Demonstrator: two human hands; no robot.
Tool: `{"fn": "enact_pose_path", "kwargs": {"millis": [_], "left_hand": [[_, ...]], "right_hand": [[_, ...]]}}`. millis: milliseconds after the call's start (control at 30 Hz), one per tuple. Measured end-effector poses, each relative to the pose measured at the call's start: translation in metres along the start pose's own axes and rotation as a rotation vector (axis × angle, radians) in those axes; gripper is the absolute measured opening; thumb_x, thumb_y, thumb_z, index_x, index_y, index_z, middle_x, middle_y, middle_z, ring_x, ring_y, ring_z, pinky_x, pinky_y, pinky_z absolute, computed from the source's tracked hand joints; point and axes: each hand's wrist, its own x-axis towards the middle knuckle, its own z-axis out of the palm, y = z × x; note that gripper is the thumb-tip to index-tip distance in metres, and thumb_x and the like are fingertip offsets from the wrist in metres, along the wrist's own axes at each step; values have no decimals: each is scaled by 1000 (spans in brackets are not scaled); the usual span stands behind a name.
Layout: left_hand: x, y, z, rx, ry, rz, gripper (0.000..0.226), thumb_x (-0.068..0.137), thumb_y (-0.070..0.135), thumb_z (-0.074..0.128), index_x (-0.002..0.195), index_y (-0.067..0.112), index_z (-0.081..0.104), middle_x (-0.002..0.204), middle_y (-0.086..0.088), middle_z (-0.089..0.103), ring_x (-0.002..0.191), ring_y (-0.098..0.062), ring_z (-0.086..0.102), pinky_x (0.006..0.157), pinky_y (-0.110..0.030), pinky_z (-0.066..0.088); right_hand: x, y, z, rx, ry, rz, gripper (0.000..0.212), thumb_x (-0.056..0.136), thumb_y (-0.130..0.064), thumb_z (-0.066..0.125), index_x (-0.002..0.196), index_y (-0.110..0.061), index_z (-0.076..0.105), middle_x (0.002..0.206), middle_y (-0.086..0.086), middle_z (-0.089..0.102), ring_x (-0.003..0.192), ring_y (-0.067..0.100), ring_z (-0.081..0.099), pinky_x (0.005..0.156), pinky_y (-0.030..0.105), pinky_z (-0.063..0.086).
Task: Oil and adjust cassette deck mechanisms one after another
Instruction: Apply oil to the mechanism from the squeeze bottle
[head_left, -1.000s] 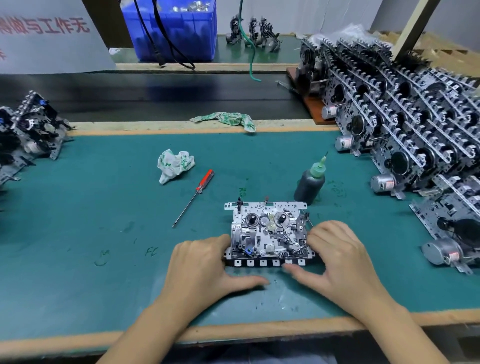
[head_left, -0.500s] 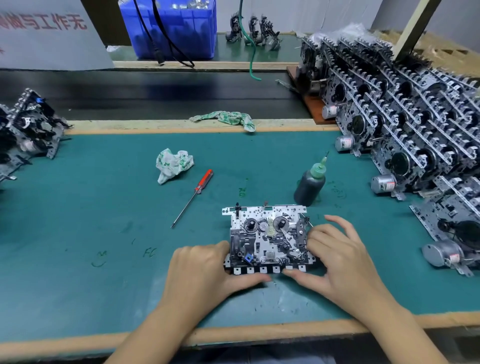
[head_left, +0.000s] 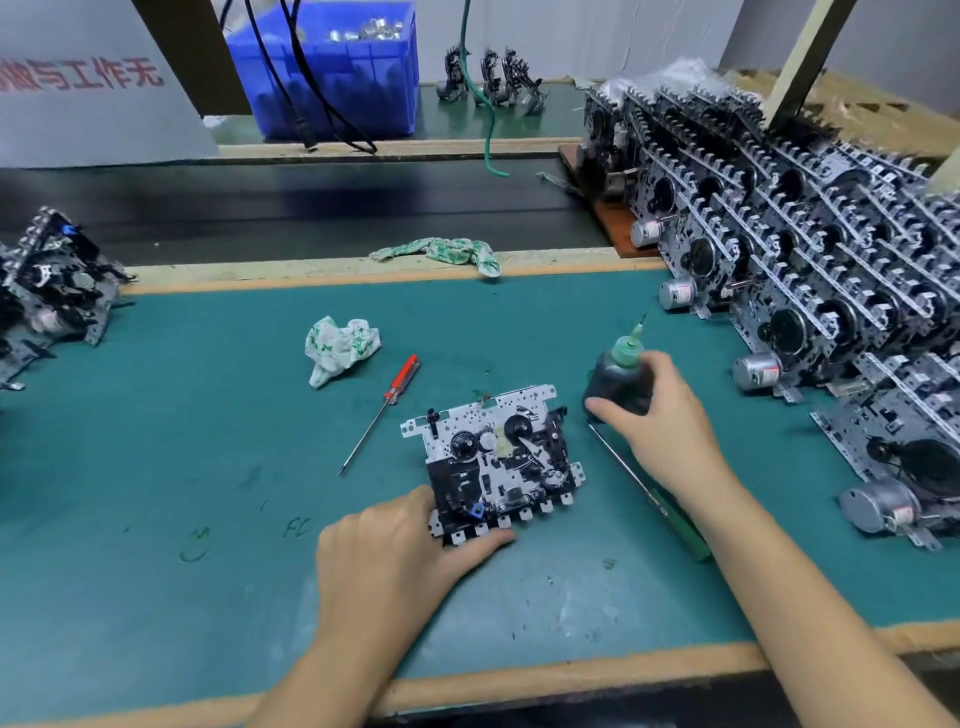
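gripping the dark squeeze oil bottle with green needle cap (head_left: 618, 376), the right hand (head_left: 657, 415) could tip it, spilling oil. left hand (head_left: 395, 551) pinches the silver-and-black cassette deck mechanism (head_left: 498, 457), mid-mat on the teal bench mat (head_left: 156, 467). blue plastic crate (head_left: 337, 88) holds small shiny metal parts.

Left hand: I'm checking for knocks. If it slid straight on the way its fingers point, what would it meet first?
The left hand already grips the near edge of the mechanism, so it would just push that. Beyond it, probably the oil bottle in the right hand; depth is unclear.
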Motion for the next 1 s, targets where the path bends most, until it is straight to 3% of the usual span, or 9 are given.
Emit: {"fn": "enact_pose_path", "kwargs": {"millis": [100, 167, 267, 367, 533, 667, 867, 1000], "left_hand": [[0, 0, 0, -6, -6, 11, 74, 61, 84, 36, 47, 15, 58, 32, 0, 43, 32, -25, 49, 34, -23, 32], [-1, 0, 0, -1, -9, 12, 74, 61, 84, 36, 47, 14, 58, 32, 1, 43, 32, -25, 49, 34, -24, 33], [-1, 0, -1, 14, -22, 5, 74, 62, 84, 35, 47, 15, 57, 32, 2, 42, 32, -23, 49, 34, -25, 33], [-1, 0, -1, 20, -39, 8, 72, 61, 85, 38, 46, 16, 54, 32, 2, 41, 31, -23, 48, 34, -24, 30], [-2, 1, -2, 3, -32, 21, 69, 60, 83, 50, 46, 16, 51, 32, 1, 41, 31, -24, 47, 34, -24, 30], [-4, 2, -1, -14, -19, 23, 66, 63, 78, 46, 47, 14, 45, 34, 2, 41, 31, -25, 46, 33, -26, 31], [-5, 2, -1, -1, -3, 34, 65, 64, 77, 45, 49, 13, 46, 35, 1, 43, 32, -24, 48, 34, -25, 32], [-6, 2, -1, -7, 7, 40, 65, 65, 77, 43, 49, 13, 47, 35, 2, 42, 32, -24, 47, 35, -23, 31]], "right_hand": [[3, 8, 0, 127, -24, 17, 34, 80, -13, 74, 109, -13, 56, 107, 1, 65, 102, 19, 59, 91, 31, 44], [-4, 7, -2, 259, 6, -31, 27, 83, -13, 70, 106, -17, 57, 102, -4, 67, 100, 14, 61, 92, 25, 45], [-22, 2, -3, 228, 165, -202, 29, 85, -27, 64, 107, -30, 45, 81, -20, 58, 72, -6, 55, 66, 5, 40], [-43, -3, -3, 316, 258, -290, 44, 83, -25, 56, 116, -39, 32, 64, -19, 58, 55, -1, 50, 53, 9, 37], [-66, -5, 1, 343, 251, -386, 47, 81, -26, 69, 114, -48, 45, 83, -15, 65, 66, 2, 57, 61, 11, 43], [-76, -3, 3, 441, 229, -349, 40, 77, -28, 68, 104, -49, 48, 66, -13, 62, 51, 1, 46, 48, 11, 37], [-74, -2, -1, 639, 219, -275, 27, 63, -33, 74, 86, -36, 61, 82, -12, 66, 58, 1, 55, 48, 12, 41], [-74, 0, -4, 796, 191, -209, 8, 64, -37, 68, 68, -32, 65, 63, -16, 57, 50, -2, 47, 41, 13, 31]]}}
